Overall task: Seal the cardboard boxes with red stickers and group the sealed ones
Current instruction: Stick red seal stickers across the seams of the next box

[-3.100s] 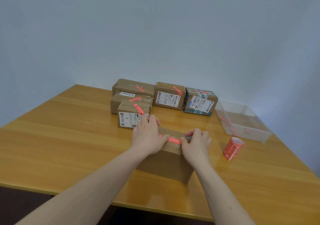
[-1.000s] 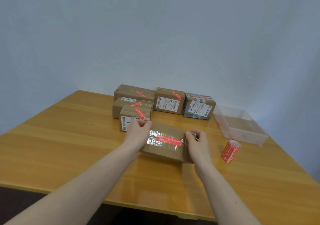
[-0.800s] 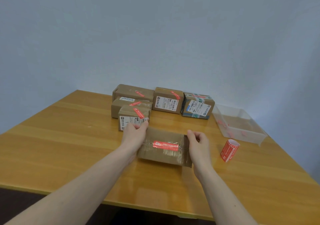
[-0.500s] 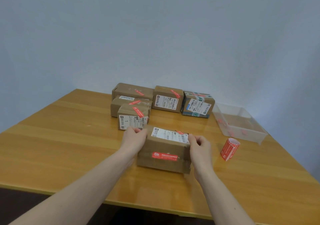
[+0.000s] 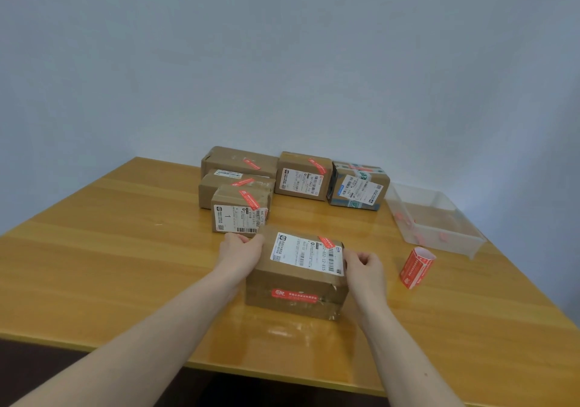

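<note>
1. The cardboard box (image 5: 298, 281) sits on the wooden table (image 5: 110, 265) near its front edge, its long axis running from 9 to 3 o'clock. Its white shipping label (image 5: 309, 254) faces up, and a red sticker (image 5: 295, 295) lies lengthwise across the side facing the person.
2. The left hand (image 5: 241, 254) grips the box's left end and the right hand (image 5: 365, 267) grips its right end, fingers curled over the far top corners.
3. At 12 o'clock from it stand five sealed boxes (image 5: 240, 212) in a cluster; the nearest is just beyond the left hand's fingertips.
4. A roll of red stickers (image 5: 417, 268) stands at 3 o'clock, near the right hand but apart from it. A clear plastic bin (image 5: 470, 243) lies at 2 o'clock with red scraps inside.
5. Half a second ago the box stood much the same; a second ago it was tipped, with the stickered face up, so it has been rolled label-side up.
</note>
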